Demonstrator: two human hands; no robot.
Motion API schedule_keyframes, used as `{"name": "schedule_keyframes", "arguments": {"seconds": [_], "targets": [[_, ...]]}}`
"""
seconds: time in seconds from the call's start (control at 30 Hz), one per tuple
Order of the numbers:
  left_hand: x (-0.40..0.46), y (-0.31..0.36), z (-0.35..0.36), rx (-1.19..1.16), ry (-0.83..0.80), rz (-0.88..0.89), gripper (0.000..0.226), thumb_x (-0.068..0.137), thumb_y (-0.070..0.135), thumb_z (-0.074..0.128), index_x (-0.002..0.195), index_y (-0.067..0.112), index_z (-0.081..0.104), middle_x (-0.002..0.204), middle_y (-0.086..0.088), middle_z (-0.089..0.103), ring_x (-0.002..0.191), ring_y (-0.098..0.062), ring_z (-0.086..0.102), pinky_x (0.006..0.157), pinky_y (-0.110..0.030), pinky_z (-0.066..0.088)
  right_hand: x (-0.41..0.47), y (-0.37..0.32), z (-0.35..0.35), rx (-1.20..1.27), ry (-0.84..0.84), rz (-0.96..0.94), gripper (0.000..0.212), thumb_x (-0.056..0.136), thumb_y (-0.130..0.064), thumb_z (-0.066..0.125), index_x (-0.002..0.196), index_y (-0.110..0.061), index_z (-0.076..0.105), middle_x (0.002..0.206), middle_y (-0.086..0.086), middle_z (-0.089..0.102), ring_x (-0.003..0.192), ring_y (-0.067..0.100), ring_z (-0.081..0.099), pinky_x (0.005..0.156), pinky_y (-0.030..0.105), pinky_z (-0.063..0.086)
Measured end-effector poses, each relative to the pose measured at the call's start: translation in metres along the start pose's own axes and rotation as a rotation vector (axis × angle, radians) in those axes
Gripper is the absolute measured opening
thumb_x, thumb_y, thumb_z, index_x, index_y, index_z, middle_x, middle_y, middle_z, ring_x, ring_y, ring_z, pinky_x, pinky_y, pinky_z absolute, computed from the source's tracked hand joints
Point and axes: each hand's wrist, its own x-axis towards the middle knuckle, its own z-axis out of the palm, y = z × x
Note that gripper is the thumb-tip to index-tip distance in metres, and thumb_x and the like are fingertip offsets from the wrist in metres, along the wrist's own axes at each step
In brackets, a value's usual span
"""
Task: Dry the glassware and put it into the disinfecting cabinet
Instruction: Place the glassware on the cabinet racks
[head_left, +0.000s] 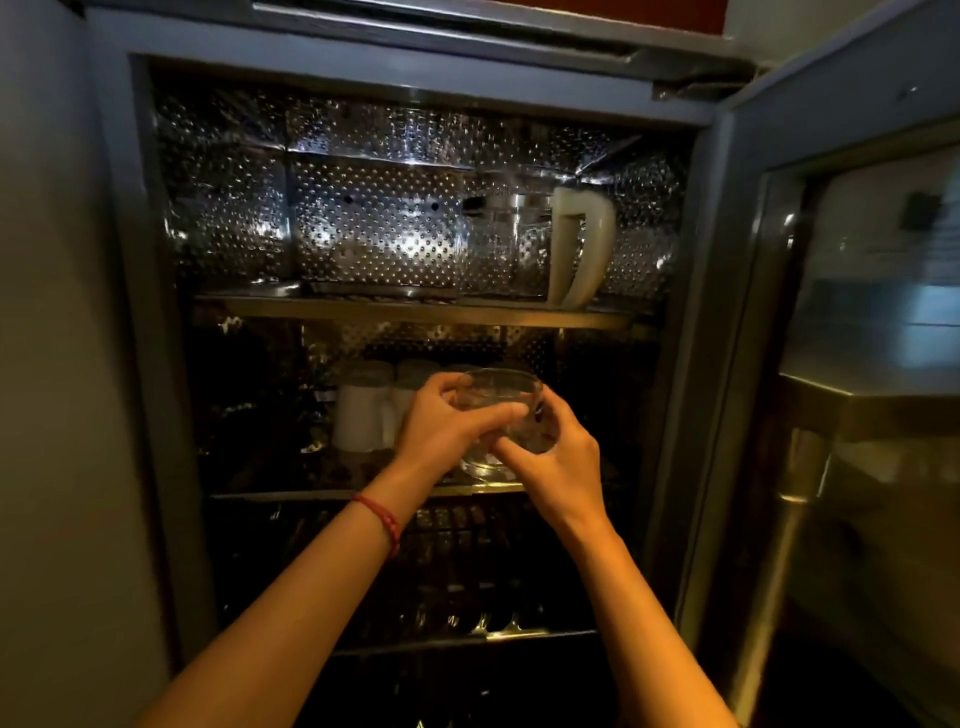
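While both hands grip the glass (501, 415) at the middle shelf (291, 493), left hand (441, 428) curled over its side, right hand (558, 457) cupping beneath, lower it level beside the white cups (363, 410), releasing only once seated.

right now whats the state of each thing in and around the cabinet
cabinet door: swung open to the right
glass cup: upright, held at the middle shelf
left hand: gripping the glass cup
right hand: gripping the glass cup
glass jug: upright on the top shelf, white handle to the right
white cups: standing on the middle shelf, left of the glass cup
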Motion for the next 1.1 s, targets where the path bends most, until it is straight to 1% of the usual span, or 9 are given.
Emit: {"name": "schedule_keyframes", "arguments": {"seconds": [0.1,0.2,0.33,0.43,0.5,0.6,0.7,0.9,1.1], "targets": [[-0.005,-0.004,0.000,-0.001,0.004,0.008,0.046,0.063,0.009,0.081,0.097,0.015,0.051,0.091,-0.003,0.064,0.080,-0.011,0.063,0.058,-0.015,0.053,-0.006,0.001,0.000,0.030,0.003,-0.004,0.075,0.054,-0.049,0.070,0.123,-0.023,0.054,0.111,-0.008,0.065,0.103,0.007,0.060,0.091,0.038,0.051],[-0.012,-0.005,-0.002,0.047,-0.002,0.044,0.053,0.065,0.014,0.081,0.108,0.013,0.050,0.091,0.002,0.061,0.081,-0.004,0.059,0.055,-0.009,0.050,-0.012,0.002,-0.001,0.026,0.005,-0.033,0.049,0.061,-0.040,0.075,0.106,-0.038,0.057,0.102,-0.012,0.066,0.098,0.005,0.061,0.088,0.036,0.052],[-0.018,-0.009,-0.002,0.076,0.039,0.058,0.058,0.063,0.017,0.082,0.113,0.010,0.052,0.099,-0.001,0.061,0.086,-0.006,0.059,0.060,-0.012,0.049,-0.019,0.005,-0.003,0.054,0.008,-0.071,0.044,0.068,-0.022,0.078,0.093,-0.048,0.051,0.092,-0.023,0.061,0.091,-0.009,0.058,0.080,0.014,0.048],[-0.022,-0.012,-0.003,0.089,0.059,0.049,0.059,0.063,0.018,0.082,0.113,0.010,0.052,0.093,0.003,0.061,0.083,-0.004,0.058,0.054,-0.008,0.048,-0.022,0.008,-0.001,0.096,-0.030,-0.046,0.050,0.070,-0.021,0.077,0.108,-0.040,0.050,0.099,-0.021,0.059,0.097,-0.003,0.058,0.084,0.018,0.048],[-0.025,-0.014,-0.004,0.098,0.077,0.046,0.061,0.062,0.021,0.083,0.113,0.011,0.052,0.096,0.002,0.061,0.087,-0.007,0.058,0.058,-0.012,0.048,-0.023,0.010,-0.001,0.120,-0.058,-0.030,0.055,0.072,-0.021,0.076,0.118,-0.033,0.048,0.102,-0.021,0.057,0.104,0.003,0.057,0.088,0.022,0.048],[-0.029,-0.015,-0.003,0.087,0.089,0.028,0.059,0.062,0.023,0.083,0.111,0.014,0.051,0.088,0.009,0.058,0.081,0.000,0.056,0.060,-0.013,0.045,-0.025,0.016,0.002,0.155,-0.085,-0.003,0.069,0.071,-0.028,0.076,0.132,-0.021,0.045,0.118,-0.007,0.059,0.113,0.010,0.055,0.096,0.032,0.047],[-0.034,-0.016,-0.002,0.080,0.129,0.006,0.056,0.061,0.026,0.083,0.106,0.015,0.052,0.088,0.008,0.059,0.079,0.001,0.055,0.059,-0.014,0.044,-0.031,0.021,0.002,0.239,-0.098,0.047,0.078,0.068,-0.035,0.077,0.136,-0.020,0.042,0.129,0.002,0.055,0.118,0.013,0.053,0.100,0.039,0.045],[-0.034,-0.009,0.001,0.041,0.225,-0.013,0.066,0.059,0.029,0.084,0.113,0.010,0.052,0.104,-0.003,0.060,0.095,-0.016,0.059,0.068,-0.020,0.046,-0.037,0.024,-0.007,0.431,-0.187,0.183,0.070,0.071,-0.031,0.072,0.133,-0.017,0.043,0.117,-0.005,0.061,0.109,0.008,0.057,0.093,0.028,0.048],[-0.038,-0.003,0.012,-0.043,0.259,-0.063,0.066,0.060,0.029,0.084,0.114,0.007,0.054,0.104,-0.005,0.064,0.091,-0.014,0.060,0.070,-0.019,0.046,-0.036,0.025,-0.007,0.700,-0.199,0.310,0.037,0.080,-0.018,0.063,0.116,-0.013,0.055,0.102,0.001,0.066,0.095,0.015,0.063,0.084,0.031,0.051]]}}
